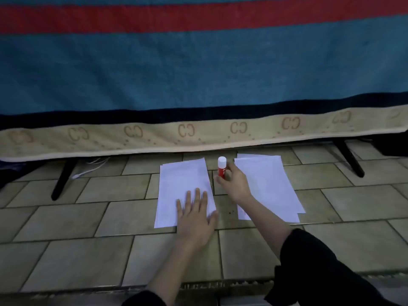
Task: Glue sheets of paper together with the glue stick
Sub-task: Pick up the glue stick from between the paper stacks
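Two stacks of white paper lie on the tiled floor. My left hand [195, 214] rests flat, fingers spread, on the lower right part of the left stack [181, 186]. Between the stacks a red glue stick [221, 167] with a white cap stands upright. My right hand [233, 183] is wrapped around its lower part, thumb on the left and fingers on the right. The right stack [269, 184] lies beside that hand, its sheets slightly fanned, and my right forearm covers its lower left corner.
A bed with a blue and red striped blanket [198, 74] and a beige patterned mattress edge [198, 133] runs across the back. Black bed legs stand at the left [63, 180] and right [351, 160]. White cables [90, 167] lie under the bed at left. A floor ledge [198, 286] crosses near me.
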